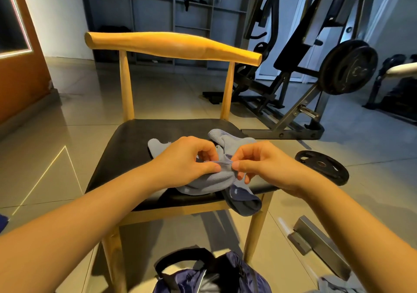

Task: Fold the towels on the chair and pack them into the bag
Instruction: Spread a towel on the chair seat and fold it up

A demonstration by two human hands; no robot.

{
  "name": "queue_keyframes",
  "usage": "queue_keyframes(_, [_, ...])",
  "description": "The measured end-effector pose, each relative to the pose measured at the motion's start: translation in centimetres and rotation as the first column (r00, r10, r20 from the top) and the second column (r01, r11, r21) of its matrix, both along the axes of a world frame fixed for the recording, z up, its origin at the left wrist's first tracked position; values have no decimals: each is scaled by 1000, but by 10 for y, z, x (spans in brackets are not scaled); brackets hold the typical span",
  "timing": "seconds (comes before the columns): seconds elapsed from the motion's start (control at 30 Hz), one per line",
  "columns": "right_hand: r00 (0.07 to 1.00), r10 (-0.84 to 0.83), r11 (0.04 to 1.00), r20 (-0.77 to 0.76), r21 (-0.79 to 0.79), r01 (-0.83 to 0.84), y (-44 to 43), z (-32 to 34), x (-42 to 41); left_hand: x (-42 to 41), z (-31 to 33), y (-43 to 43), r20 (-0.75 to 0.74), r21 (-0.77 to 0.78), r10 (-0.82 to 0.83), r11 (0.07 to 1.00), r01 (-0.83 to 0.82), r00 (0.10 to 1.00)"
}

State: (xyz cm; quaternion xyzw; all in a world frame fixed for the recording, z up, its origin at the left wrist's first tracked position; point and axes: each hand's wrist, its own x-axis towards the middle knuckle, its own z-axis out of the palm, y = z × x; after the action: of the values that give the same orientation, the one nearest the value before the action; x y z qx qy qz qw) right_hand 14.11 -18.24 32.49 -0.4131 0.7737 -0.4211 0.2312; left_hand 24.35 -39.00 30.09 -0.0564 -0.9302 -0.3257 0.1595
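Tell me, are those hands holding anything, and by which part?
Yes. The left hand and the right hand both pinch the light blue towel by its edge, a short stretch taut between them; the rest lies on the chair seat.

Reaching forward with bare left forearm (94,216) from lower left and bare right forearm (347,220) from lower right, converging at centre. Pinching hem of crumpled light blue-grey terry towel (209,183) with left hand (189,157), thumb against curled forefinger, back of hand up. Pinching same hem with right hand (268,161), thumb tip on forefinger, remaining fingers (247,178) curled downward. Thumb tips close together, short stretch of hem taut between.
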Motion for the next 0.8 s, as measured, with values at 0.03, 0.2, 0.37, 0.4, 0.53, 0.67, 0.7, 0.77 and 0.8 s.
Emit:
queue_keyframes(0.03, [1000,-27,1000,-2,5,27,4,0,-5,-1,-1,-6,36,-50,17,999,-16,999])
queue_keyframes(0.2, [971,-239,970,-10,-40,238,25,-8,-31,0,-2,-46,100,-182,161,973,-141,982])
queue_keyframes(0.37, [905,-423,902,49,-71,426,46,-19,-58,3,-2,-74,68,-111,223,970,-215,972])
queue_keyframes(0.4, [887,-454,886,85,-63,460,50,-21,-62,3,-3,-78,76,-90,233,970,-226,970])
queue_keyframes(0.53, [770,-594,789,233,-20,615,59,-33,-74,1,-9,-80,98,46,246,967,-252,964])
queue_keyframes(0.67, [637,-722,668,269,31,744,57,-38,-84,-5,-15,-72,78,236,327,912,-336,942])
queue_keyframes(0.7, [614,-738,646,279,31,763,56,-40,-85,-6,-17,-68,76,260,336,902,-344,939])
queue_keyframes(0.77, [575,-754,606,317,-1,795,51,-43,-88,-11,-21,-59,60,273,323,905,-326,945])
queue_keyframes(0.8, [552,-746,585,372,-32,811,47,-43,-89,-13,-21,-54,52,276,307,910,-309,950])
